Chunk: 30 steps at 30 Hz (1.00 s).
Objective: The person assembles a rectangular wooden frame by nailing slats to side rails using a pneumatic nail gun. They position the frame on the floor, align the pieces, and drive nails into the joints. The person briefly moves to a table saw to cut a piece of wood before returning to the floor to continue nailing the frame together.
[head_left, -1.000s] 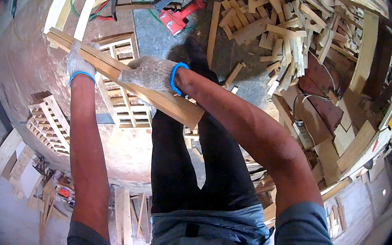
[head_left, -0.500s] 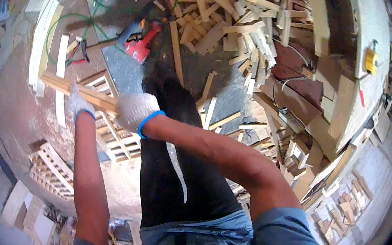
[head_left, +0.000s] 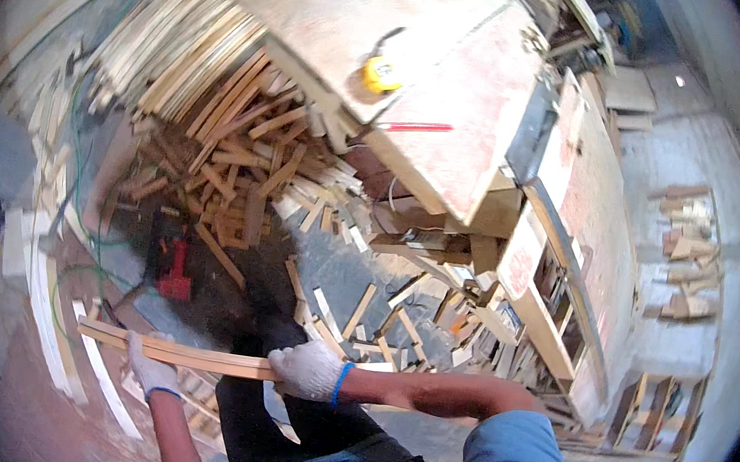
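Note:
I hold a long pale wooden slat [head_left: 192, 355] level in front of my legs, low in the view. My left hand [head_left: 150, 371], in a white glove, grips it from below near its left part. My right hand [head_left: 309, 369], in a white glove with a blue cuff, is closed over its right end. My dark trousers and blue shirt fill the lower middle of the picture.
A heap of short wood offcuts [head_left: 257, 158] covers the floor ahead. A red power tool [head_left: 176, 270] lies left of it. A worktable [head_left: 413, 57] carries a yellow tape measure [head_left: 379, 73] and a red pencil [head_left: 415, 127]. Long stacked slats [head_left: 181, 25] lie at upper left.
My head has turned right, so the worktable has come into view and the offcut heap has slid left. Both hands keep hold of the slat, now lower in the picture.

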Tool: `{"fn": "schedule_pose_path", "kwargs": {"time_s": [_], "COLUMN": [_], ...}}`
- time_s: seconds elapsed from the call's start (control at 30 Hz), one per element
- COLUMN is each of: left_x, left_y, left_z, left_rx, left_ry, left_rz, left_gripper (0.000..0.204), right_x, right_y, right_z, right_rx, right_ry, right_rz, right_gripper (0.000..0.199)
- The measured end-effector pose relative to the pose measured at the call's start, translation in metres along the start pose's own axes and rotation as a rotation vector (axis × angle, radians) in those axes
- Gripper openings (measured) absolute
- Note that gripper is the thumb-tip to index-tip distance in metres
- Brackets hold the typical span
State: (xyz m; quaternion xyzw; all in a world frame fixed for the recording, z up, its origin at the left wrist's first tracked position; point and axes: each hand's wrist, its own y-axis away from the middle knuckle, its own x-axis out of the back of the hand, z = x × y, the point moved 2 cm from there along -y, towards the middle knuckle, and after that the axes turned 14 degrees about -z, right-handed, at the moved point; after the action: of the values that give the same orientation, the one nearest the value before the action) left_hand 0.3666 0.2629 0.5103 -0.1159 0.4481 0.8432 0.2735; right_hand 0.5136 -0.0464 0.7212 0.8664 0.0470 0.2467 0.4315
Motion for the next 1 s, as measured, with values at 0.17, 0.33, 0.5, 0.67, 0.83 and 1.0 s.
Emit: {"fn": "schedule_pose_path", "kwargs": {"time_s": [0.17,0.33,0.5,0.67,0.83,1.0], "left_x": [-0.159,-0.327,-0.471,-0.626,-0.769,-0.814], "left_y": [0.029,0.069,0.089,0.138,0.180,0.202], "left_z": [0.026,0.024,-0.031,-0.129,-0.266,-0.369], "left_rx": [-0.078,-0.206,-0.215,-0.223,0.034,0.437], "left_ry": [-0.036,-0.176,-0.204,-0.248,-0.181,-0.429], "left_rz": [-0.205,-0.309,-0.517,-0.599,-0.693,-0.956], "left_gripper": [0.048,0.047,0.046,0.054,0.058,0.047], "right_x": [0.038,0.083,0.155,0.219,0.248,0.215], "right_y": [0.082,0.159,0.234,0.296,0.393,0.482], "right_z": [0.024,0.074,0.142,0.264,0.432,0.592], "right_rx": [-0.077,-0.174,-0.211,-0.242,-0.280,-0.667], "right_ry": [-0.056,0.134,0.233,0.182,0.286,0.222], "right_rz": [0.243,0.665,0.832,0.928,0.871,0.648], "right_gripper": [0.033,0.025,0.054,0.038,0.014,0.047]}}
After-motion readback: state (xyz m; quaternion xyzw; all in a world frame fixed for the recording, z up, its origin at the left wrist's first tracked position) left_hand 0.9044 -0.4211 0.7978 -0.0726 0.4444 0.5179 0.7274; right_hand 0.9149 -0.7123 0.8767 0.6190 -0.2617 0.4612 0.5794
